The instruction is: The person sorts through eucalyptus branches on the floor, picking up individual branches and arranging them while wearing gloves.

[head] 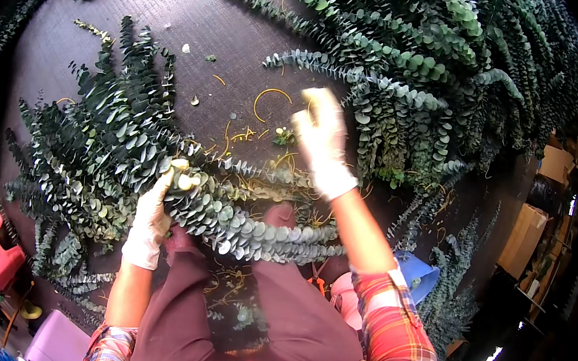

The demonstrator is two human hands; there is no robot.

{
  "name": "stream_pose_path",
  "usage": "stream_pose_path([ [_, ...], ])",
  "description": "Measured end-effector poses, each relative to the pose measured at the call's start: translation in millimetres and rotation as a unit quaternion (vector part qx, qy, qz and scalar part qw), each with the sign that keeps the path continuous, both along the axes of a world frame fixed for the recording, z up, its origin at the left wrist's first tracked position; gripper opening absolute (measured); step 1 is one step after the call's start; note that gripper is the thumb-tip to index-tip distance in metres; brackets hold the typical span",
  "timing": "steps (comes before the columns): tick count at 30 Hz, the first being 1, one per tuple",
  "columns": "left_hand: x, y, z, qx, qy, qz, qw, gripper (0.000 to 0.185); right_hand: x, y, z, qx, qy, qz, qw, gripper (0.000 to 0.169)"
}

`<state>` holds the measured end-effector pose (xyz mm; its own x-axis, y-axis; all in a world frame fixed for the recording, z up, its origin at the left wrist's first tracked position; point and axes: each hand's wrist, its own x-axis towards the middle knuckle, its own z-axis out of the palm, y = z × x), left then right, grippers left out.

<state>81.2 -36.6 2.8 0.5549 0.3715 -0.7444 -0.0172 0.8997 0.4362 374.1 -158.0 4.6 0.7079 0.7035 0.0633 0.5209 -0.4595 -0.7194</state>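
A bunch of silver-green eucalyptus stems [256,230] lies crosswise above my knees. My left hand [150,220], in a whitish glove, is closed around it, and the leafy tops fan out to the upper left. Apart from the bunch, my gloved right hand [326,144] is raised over the dark floor mat [239,55]. It is blurred, with its thumb and fingers spread. No stem shows clearly in it. Several curled yellow strands [273,91] and loose leaf bits lie on the mat beside that hand.
A large heap of eucalyptus branches [444,59] spreads across the upper right. A blue plastic container [415,277] and orange-handled cutters [318,283] are by my right leg. Cardboard boxes [522,239] stand at far right. A red plastic stool [0,250] and a lilac plastic object [58,341] are at lower left.
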Motion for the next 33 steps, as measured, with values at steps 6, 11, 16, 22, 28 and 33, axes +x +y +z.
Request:
stream_pose_path([
  [6,-17.7,-6.1,-6.1,0.003,-0.097,-0.101,0.990,0.040,121.8,-88.6,-42.3,-0.189,-0.209,-0.125,0.951,0.065],
  [11,-17.3,-7.2,4.3,0.060,-0.100,-0.286,0.951,0.014,123.2,-62.2,-22.2,-0.398,-0.130,-0.175,0.891,0.086],
  [16,-17.3,-13.1,-8.0,0.104,-0.157,-0.302,0.934,0.016,131.1,-68.1,-31.9,-0.447,-0.150,-0.146,0.870,0.099],
  [22,0.3,-1.0,16.9,0.086,-0.128,-0.341,0.927,0.022,121.3,-49.8,-52.2,-0.541,-0.087,-0.132,0.826,0.113],
  [28,-2.3,-2.0,4.6,0.102,-0.152,-0.348,0.919,0.019,110.3,-56.2,-65.9,-0.460,0.033,-0.055,0.886,0.049],
  [33,-7.4,-2.7,12.6,0.071,-0.119,-0.331,0.933,0.020,35.4,-67.3,-63.2,-0.397,0.068,0.022,0.915,0.041],
])
